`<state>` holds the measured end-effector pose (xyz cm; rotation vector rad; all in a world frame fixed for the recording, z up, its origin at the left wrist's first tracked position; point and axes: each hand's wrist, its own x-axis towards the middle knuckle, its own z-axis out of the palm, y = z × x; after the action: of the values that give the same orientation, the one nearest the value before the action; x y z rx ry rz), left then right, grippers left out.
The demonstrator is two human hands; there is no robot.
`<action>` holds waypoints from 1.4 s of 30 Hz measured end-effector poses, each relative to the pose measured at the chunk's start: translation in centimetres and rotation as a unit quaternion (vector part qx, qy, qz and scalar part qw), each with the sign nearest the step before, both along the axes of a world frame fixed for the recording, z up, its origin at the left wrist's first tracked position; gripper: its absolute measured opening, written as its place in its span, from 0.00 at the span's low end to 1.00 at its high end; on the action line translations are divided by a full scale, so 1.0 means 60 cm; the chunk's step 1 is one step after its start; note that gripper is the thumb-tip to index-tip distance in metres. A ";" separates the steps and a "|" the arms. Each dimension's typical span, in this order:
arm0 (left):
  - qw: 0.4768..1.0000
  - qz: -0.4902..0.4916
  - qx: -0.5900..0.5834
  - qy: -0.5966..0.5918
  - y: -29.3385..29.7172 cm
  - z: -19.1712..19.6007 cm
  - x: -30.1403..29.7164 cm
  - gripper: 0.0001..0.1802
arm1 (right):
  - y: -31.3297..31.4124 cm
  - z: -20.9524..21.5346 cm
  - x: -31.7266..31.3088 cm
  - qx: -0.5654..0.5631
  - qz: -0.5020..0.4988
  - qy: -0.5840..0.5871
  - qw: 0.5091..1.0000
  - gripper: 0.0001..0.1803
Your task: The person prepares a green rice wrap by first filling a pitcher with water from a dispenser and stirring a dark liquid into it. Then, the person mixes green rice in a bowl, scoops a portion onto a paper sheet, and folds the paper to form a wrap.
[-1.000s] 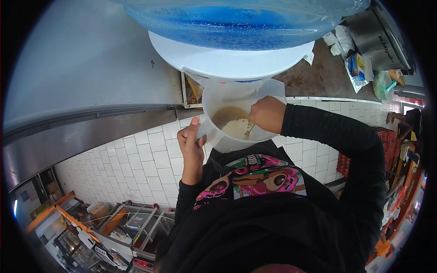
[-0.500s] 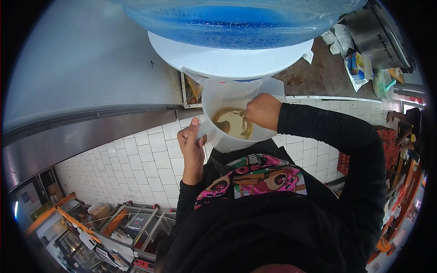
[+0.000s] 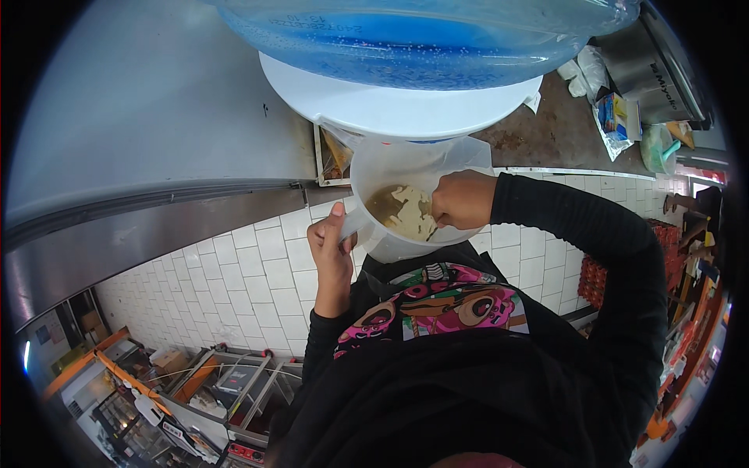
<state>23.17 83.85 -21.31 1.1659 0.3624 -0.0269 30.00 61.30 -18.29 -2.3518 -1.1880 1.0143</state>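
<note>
I hold a translucent plastic jug (image 3: 390, 160) in front of my chest, and in it lies a brownish liquid with pale beige lumps (image 3: 406, 212). My left hand (image 3: 331, 253) grips the jug's handle at its left side. My right hand (image 3: 464, 199) reaches over the right rim into the jug, fingers curled into a fist just above the mix. Whether the fist holds a utensil is hidden. Directly beyond the jug stands a large blue water bottle (image 3: 421, 35) on a white round base (image 3: 390, 105).
A long steel surface (image 3: 148, 156) runs along the left above white tiles (image 3: 250, 273). A brown counter (image 3: 546, 132) carries packets (image 3: 616, 117) and a steel pot (image 3: 655, 70). Red crates (image 3: 601, 277) stand at the right, and wire shelves with goods (image 3: 195, 390) at the lower left.
My right hand has shifted slightly inside the jug, and the mix has changed from smooth and pale to brown with pale lumps. The left hand and jug have stayed in place.
</note>
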 end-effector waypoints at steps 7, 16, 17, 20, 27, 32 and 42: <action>1.000 -0.003 0.008 -0.003 0.000 0.000 -0.001 0.27 | -0.019 -0.037 0.010 -0.050 -0.053 -0.140 0.988 0.05; 1.000 -0.012 -0.005 0.002 -0.002 0.002 0.000 0.29 | 0.007 -0.057 0.012 0.021 -0.043 -0.174 0.984 0.05; 1.000 -0.009 0.002 0.004 -0.003 0.003 -0.001 0.29 | 0.007 -0.055 0.008 0.021 -0.042 -0.174 0.984 0.05; 1.000 -0.013 0.003 0.002 -0.001 0.004 -0.001 0.29 | 0.003 -0.038 -0.004 0.057 -0.033 -0.141 0.988 0.06; 1.000 -0.016 0.001 -0.005 0.001 -0.002 -0.003 0.29 | 0.008 -0.020 -0.007 0.095 -0.019 -0.008 0.995 0.07; 1.000 -0.015 0.001 -0.003 -0.004 0.000 -0.001 0.29 | 0.015 -0.056 0.008 0.073 -0.037 -0.157 0.984 0.06; 1.000 -0.013 -0.006 -0.009 0.002 -0.005 -0.001 0.29 | -0.018 -0.024 0.008 -0.034 -0.020 -0.087 0.995 0.05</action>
<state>23.09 83.97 -21.59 1.1577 0.3295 -0.0412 30.45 60.24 -19.75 -2.5517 -1.1777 0.8637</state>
